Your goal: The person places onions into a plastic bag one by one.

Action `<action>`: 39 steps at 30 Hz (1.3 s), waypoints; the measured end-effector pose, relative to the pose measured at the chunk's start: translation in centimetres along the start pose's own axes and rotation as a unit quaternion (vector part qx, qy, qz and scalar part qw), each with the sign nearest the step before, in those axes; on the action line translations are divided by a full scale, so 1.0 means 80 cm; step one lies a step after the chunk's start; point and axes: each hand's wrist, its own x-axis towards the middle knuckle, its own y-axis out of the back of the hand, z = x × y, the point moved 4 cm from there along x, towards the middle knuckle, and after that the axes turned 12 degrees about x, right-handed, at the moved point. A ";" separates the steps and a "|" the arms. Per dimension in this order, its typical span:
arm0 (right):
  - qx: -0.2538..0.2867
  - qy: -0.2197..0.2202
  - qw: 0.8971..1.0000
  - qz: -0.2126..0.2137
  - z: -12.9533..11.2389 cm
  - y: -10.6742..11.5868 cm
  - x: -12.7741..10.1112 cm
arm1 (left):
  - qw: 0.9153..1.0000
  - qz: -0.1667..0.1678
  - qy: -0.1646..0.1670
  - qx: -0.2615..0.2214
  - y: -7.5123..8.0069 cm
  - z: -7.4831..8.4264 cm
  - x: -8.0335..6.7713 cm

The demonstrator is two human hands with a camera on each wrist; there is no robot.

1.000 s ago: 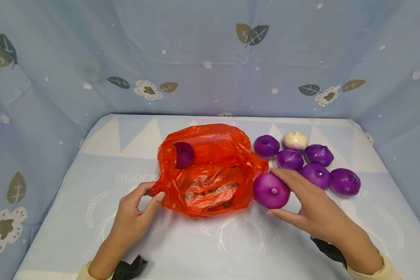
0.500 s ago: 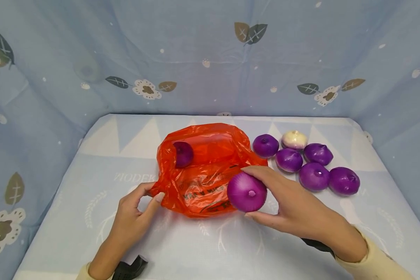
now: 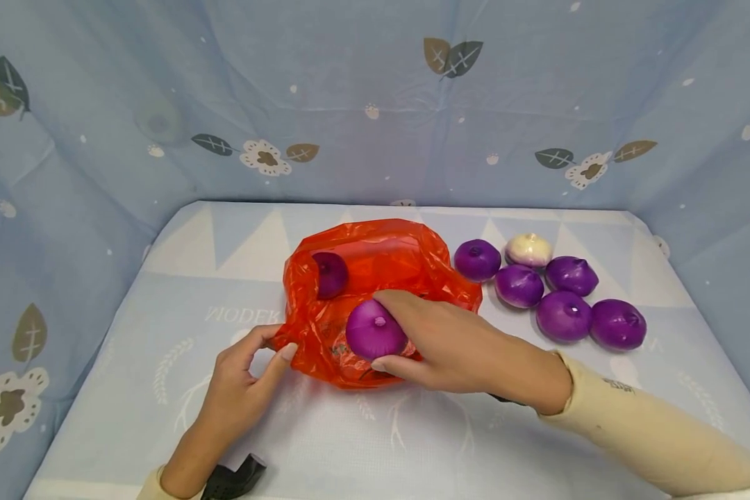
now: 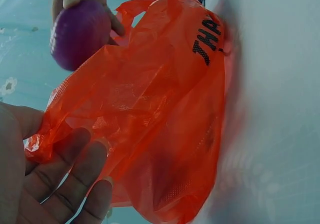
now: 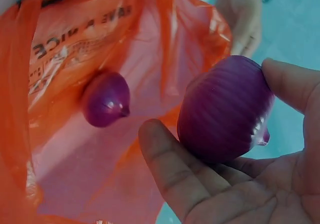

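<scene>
Over the orange bag [image 3: 375, 278], right grip [image 3: 437, 344] clasps one purple onion [image 3: 375, 330], left grip [image 3: 240, 382] pinching its rim.

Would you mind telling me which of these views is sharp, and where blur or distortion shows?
Head view: evenly lit and sharp, with wide-angle bending at the edges. Left wrist view: the crinkled orange plastic bag is sharp, its right side smeared. Right wrist view: the ribbed purple onion in the right hand is slightly soft.
</scene>
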 end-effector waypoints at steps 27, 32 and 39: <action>-0.065 -0.115 0.991 -0.029 0.067 -0.023 0.115 | 1.000 -0.010 -0.002 0.006 0.001 -0.001 0.002; -0.057 -0.122 0.991 -0.015 0.085 -0.021 0.123 | 1.000 -0.014 0.000 0.008 0.001 0.000 0.003; -0.090 -0.156 0.984 -0.012 0.100 -0.024 0.135 | 1.000 -0.015 -0.007 0.008 -0.001 0.001 0.001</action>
